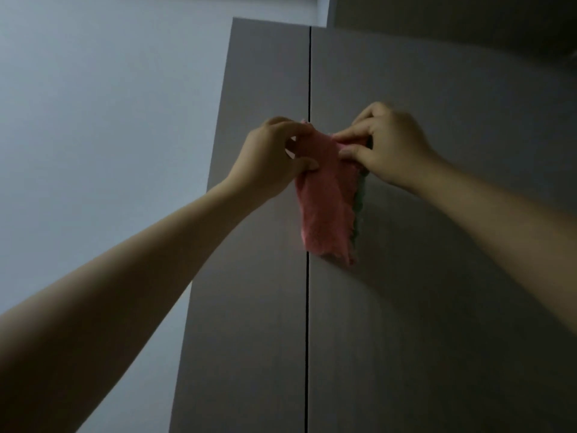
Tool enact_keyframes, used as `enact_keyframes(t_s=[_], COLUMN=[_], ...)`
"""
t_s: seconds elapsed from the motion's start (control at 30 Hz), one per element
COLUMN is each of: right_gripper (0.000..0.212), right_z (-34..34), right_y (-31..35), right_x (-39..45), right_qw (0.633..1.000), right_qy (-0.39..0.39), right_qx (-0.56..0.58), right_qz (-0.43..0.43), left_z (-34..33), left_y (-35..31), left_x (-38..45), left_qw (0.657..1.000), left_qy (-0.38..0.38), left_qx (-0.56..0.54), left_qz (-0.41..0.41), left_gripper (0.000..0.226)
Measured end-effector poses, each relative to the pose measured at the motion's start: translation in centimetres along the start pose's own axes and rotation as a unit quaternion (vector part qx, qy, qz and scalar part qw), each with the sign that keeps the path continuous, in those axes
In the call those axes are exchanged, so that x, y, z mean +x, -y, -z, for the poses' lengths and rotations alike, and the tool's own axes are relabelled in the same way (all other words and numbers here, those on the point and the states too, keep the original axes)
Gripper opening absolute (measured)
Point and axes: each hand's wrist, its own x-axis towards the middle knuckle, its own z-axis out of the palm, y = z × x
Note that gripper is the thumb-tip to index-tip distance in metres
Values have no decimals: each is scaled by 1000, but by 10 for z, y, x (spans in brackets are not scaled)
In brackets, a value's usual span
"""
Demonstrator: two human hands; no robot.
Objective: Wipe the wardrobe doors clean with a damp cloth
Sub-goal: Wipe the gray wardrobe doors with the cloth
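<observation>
Fingers (307,165) of the left hand (274,157) pinch the upper left edge of a pink cloth (324,201) with a green underside showing along its right border, while the right hand (387,148) grips its top right corner with curled fingers. Folded into a long strip, the cloth hangs lengthwise downward. It is held up in front of the grey wardrobe doors (437,276), just right of the dark seam (307,339) between them.

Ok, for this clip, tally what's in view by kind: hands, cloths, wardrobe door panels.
Hands: 2, left hand and right hand, both gripping the cloth
Cloths: 1, pink cloth with a green edge
Wardrobe door panels: 2, left door and right door
Total: 5
</observation>
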Motion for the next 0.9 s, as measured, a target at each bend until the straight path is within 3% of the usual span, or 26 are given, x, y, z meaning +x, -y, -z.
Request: enact_keyframes(t_s=[0.23, 0.43, 0.5, 0.63, 0.77, 0.9], right_gripper=[33, 11, 10, 22, 25, 47], right_z=[-30, -63, -67, -73, -98, -115], right_y=[11, 20, 23, 42, 57, 57], right_x=[52, 66, 65, 56, 56, 60], right_qw=[999, 994, 994, 976, 987, 983], right_qy=[15, -44, -84, -123, -80, -42], right_qx=[14, 69, 19, -174, -107, -126], right_qz=[-24, -74, -73, -38, -94, -130], left_z=[6, 6, 5, 4, 2, 0], left_y=[41, 66, 68, 76, 85, 97], left_x=[31, 35, 36, 37, 38, 40], left_qw=[999, 998, 998, 999, 998, 998], left_qy=[-11, -32, -37, -45, -58, -55], left_qx=[46, 51, 44, 25, -3, -4], left_qz=[18, 16, 8, 1, 1, 3], left_gripper=[53, 52, 52, 51, 47, 42])
